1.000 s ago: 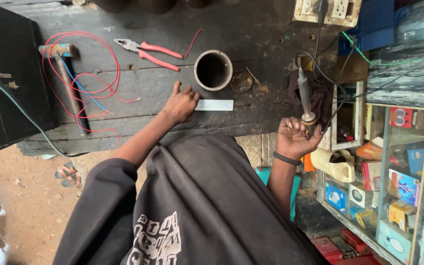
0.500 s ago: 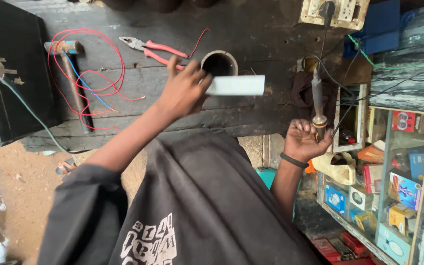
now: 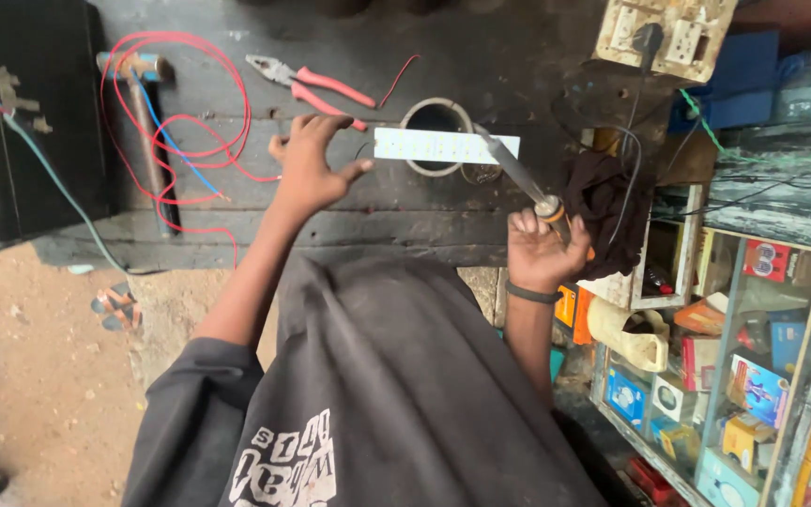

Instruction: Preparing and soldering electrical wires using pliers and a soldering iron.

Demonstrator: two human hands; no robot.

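at six o'clock, dark shirt (image 3: 396, 376). at three o'clock, right hand (image 3: 539, 250) closed around soldering iron (image 3: 518, 176), tip on white led strip (image 3: 446, 145). at eleven o'clock, left hand (image 3: 310, 165) half open, thumb pinching strip's end over round pipe (image 3: 436, 122). at twelve o'clock, red pliers (image 3: 307, 84) on dark workbench (image 3: 481, 56).

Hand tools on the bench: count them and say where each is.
3. A hammer lies at the left among red wire; red-handled pliers lie above the left hand; the right hand holds a soldering iron. More may be hidden.
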